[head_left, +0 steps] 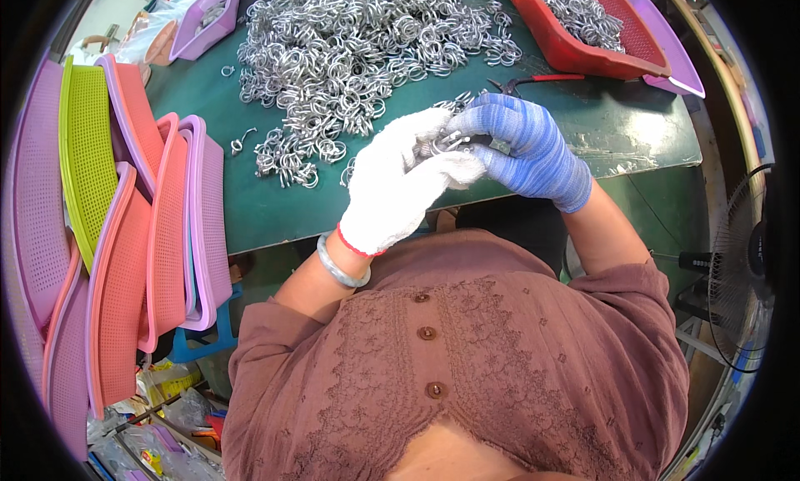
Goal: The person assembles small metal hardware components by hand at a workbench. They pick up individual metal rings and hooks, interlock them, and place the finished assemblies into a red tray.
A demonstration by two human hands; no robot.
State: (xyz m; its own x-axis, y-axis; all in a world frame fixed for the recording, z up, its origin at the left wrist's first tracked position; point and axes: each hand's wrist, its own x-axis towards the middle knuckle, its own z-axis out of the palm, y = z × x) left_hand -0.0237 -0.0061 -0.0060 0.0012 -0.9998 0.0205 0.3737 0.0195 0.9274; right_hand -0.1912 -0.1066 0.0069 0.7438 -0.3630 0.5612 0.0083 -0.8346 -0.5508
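Note:
My left hand (387, 189) wears a white knitted glove with a red cuff edge. A blue striped glove covers my right hand (533, 152). The two hands meet over the table's near edge, both with curled fingers around a few small silvery metal rings (446, 141). Fingers partly hide these pieces, so their exact shape does not show. Beyond my hands a big heap of similar metal rings (350, 64) spreads over the green table (258, 210). A smaller cluster lies left of my left hand. Just past my right hand rest pliers (554, 78) with a red handle.
A red basket (621, 62) with more metal pieces stands at the far right, against a purple basket (685, 82). Stacked perforated baskets (171, 231) in orange, purple and lime fill the left side. A purple basket (196, 35) sits far left. A fan (742, 264) stands at right.

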